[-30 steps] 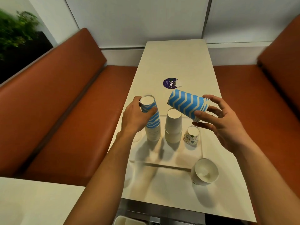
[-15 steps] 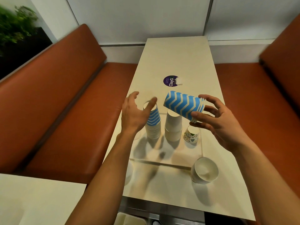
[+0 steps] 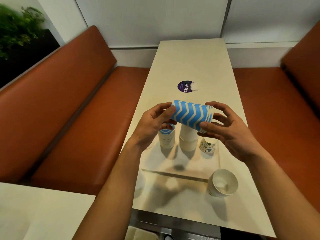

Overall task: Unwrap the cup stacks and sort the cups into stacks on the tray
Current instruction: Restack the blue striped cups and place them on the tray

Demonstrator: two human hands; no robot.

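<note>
Rust-brown bench seats [image 3: 69,101] are flanking a long cream worktop [image 3: 190,63] that is running to a white panelled wall [image 3: 152,19]. A clear tray [image 3: 173,173] is lying on the worktop's near half. Above the tray, the left hand [image 3: 149,125] and the right hand [image 3: 230,134] are curling their fingers round a sideways blue chevron cup stack [image 3: 190,115]. A purple sticker [image 3: 185,86] is sitting beyond.

Blue chevron cup stack [image 3: 191,116] held sideways above clear tray [image 3: 194,164]; standing on it, blue-topped stack [image 3: 166,139], white stack [image 3: 188,139], patterned cup [image 3: 207,146]; white cup [image 3: 222,184] nearby, mouth up.
</note>
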